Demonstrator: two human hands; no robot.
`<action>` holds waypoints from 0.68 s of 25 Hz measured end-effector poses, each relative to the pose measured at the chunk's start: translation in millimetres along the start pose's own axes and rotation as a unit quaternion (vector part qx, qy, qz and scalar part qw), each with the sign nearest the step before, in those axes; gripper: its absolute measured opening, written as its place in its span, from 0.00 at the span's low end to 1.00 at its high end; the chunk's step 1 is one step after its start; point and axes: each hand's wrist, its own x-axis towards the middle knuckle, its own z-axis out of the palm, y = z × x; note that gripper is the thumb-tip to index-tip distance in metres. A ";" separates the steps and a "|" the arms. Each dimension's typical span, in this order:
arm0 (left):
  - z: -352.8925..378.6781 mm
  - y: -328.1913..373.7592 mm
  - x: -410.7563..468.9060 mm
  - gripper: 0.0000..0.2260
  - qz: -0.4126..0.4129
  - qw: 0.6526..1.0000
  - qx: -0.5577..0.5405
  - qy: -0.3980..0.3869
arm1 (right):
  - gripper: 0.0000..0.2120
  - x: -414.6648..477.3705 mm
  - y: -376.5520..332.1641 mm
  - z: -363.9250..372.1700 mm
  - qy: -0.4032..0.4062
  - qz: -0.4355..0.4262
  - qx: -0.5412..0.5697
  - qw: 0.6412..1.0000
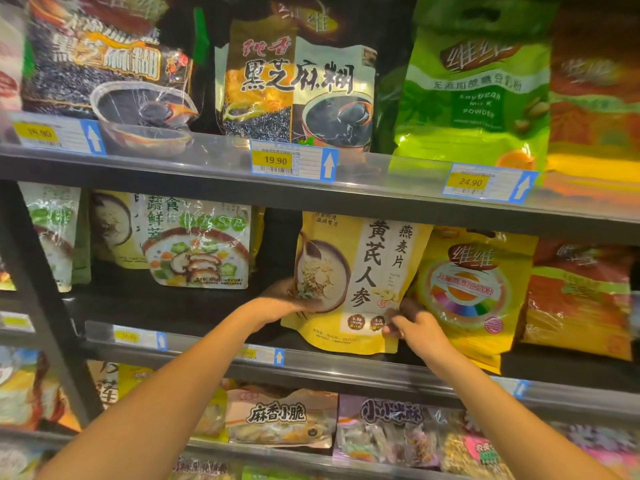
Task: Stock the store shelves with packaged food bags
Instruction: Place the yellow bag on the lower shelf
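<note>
Yellow oat bag (360, 282) upright on the middle shelf (311, 367), tilted slightly, between a soup bag (197, 244) on the left and a yellow milk-powder bag (474, 292) touching its right edge. Left hand (287, 301) clasping the bag's lower left side, fingers behind it. Right hand (412, 323) pinching the lower right corner. Price tag (294, 162) reading 19.90 on the shelf above, below a black sesame bag (294, 88).

A shop: price tags (294, 161) edge stocked shelves (207, 174).
</note>
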 end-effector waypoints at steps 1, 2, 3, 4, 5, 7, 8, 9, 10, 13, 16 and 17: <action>3.1 2.9 -3.4 0.31 0.010 1.000 -0.006 -0.003 | 0.09 -1.1 -0.2 -2.9 0.003 0.002 0.003 1.000; 5.5 7.2 -6.8 0.28 0.017 1.000 -0.012 -0.004 | 0.09 -1.2 -0.7 -5.1 0.009 0.007 0.007 1.000; 6.5 11.9 -9.9 0.27 0.019 1.000 -0.017 -0.001 | 0.10 -0.6 -3.0 -6.6 0.015 0.016 0.019 1.000; 6.9 17.7 -13.1 0.26 0.017 1.000 -0.021 0.004 | 0.11 0.7 -5.6 -7.9 0.020 0.025 0.030 0.999; 6.9 21.8 -15.5 0.26 0.011 1.000 -0.026 0.009 | 0.13 0.6 -10.5 -8.6 0.027 0.031 0.037 0.998; 6.0 29.0 -22.2 0.27 -0.002 0.999 -0.037 0.008 | 0.15 -1.6 -22.2 -10.3 0.042 0.032 0.029 0.998; 6.2 32.8 -27.3 0.27 -0.014 0.999 -0.046 0.008 | 0.15 -4.5 -27.4 -11.3 0.048 0.022 0.015 0.998; 5.9 35.2 -32.2 0.29 -0.029 0.998 -0.053 0.010 | 0.14 -10.2 -34.0 -12.1 0.051 0.010 0.005 0.999; 4.4 35.7 -37.1 0.32 -0.044 0.997 -0.055 0.016 | 0.12 -16.9 -40.2 -12.8 0.053 -0.001 0.000 0.999; 0.9 33.6 -61.5 0.48 -0.078 0.993 -0.081 0.044 | 0.07 -43.8 -53.7 -13.9 0.035 -0.013 -0.010 0.999; 9.2 34.6 -102.0 0.30 -0.052 0.986 -0.156 0.025 | 0.11 -82.6 -61.3 -7.9 -0.010 0.055 0.064 0.996; 13.9 34.5 -117.2 0.22 -0.043 0.983 -0.174 0.020 | 0.14 -97.5 -62.2 -5.0 -0.040 0.084 0.109 0.990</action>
